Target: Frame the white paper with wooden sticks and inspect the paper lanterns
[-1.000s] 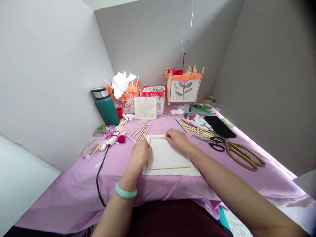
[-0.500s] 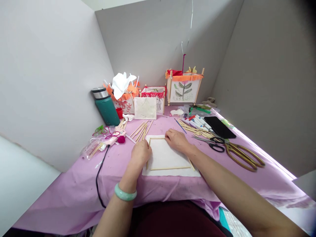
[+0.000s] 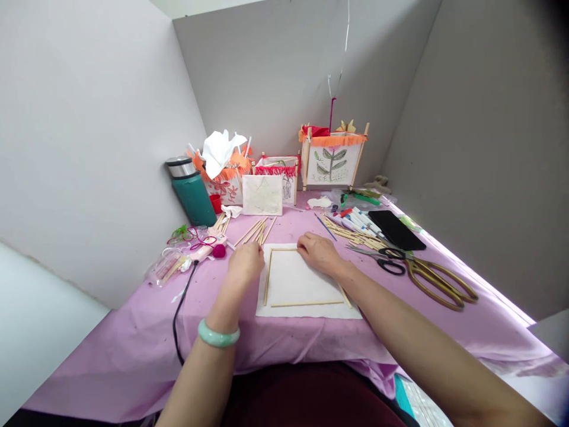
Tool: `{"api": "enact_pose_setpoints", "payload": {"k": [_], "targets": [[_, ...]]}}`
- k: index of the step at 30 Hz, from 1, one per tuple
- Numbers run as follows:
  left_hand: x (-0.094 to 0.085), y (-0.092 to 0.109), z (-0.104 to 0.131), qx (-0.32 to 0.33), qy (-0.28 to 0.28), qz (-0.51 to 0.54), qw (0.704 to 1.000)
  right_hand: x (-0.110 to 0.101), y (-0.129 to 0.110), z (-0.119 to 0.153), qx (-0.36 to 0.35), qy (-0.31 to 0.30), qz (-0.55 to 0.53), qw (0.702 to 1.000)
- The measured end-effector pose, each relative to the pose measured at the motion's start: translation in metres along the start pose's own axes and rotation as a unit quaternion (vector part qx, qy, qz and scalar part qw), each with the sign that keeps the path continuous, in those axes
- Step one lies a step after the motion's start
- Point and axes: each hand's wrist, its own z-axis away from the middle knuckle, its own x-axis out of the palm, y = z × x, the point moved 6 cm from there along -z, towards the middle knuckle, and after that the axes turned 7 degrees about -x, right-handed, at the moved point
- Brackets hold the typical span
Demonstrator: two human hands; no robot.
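Note:
A sheet of white paper (image 3: 302, 277) lies on the purple cloth, with thin wooden sticks laid on it along the sides of a rectangle. The left stick (image 3: 267, 279) and the bottom stick (image 3: 306, 304) show fully. My left hand (image 3: 247, 261) is just off the paper's upper left edge, fingers closed near a bundle of loose sticks (image 3: 254, 232); whatever it pinches is hidden. My right hand (image 3: 317, 252) rests on the paper's upper right, its fingertips at the end of the top stick (image 3: 284, 249). My right wrist partly covers the right stick (image 3: 345, 296).
Right of the paper lie black-handled scissors (image 3: 390, 265), gold-handled shears (image 3: 440, 279), a phone (image 3: 395, 229), markers and more sticks (image 3: 355, 232). A green bottle (image 3: 193, 196), a pink glue gun (image 3: 207, 249) with black cord and decorated paper boxes (image 3: 333, 160) stand or lie around.
My left hand has moved left and slightly up, off the paper, uncovering the left stick. My right hand has stayed at the top stick.

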Motion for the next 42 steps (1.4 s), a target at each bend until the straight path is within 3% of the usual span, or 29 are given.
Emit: {"api": "enact_pose_setpoints", "payload": {"k": [4, 9, 16, 42], "targets": [[-0.011, 0.01, -0.02, 0.031, -0.001, 0.004, 1.0, 0.0, 0.001, -0.001, 0.002, -0.003, 0.002, 1.0], [0.002, 0.019, -0.032, 0.027, -0.031, 0.002, 0.999, 0.001, 0.001, -0.001, 0.0, -0.01, 0.0, 1.0], [0.02, 0.015, -0.028, 0.029, -0.059, 0.002, 0.998, 0.002, 0.002, -0.001, 0.005, -0.009, -0.004, 1.0], [0.025, 0.009, -0.027, -0.017, -0.12, 0.074, 0.99, 0.001, 0.002, 0.0, 0.004, -0.006, -0.008, 1.0]]}}
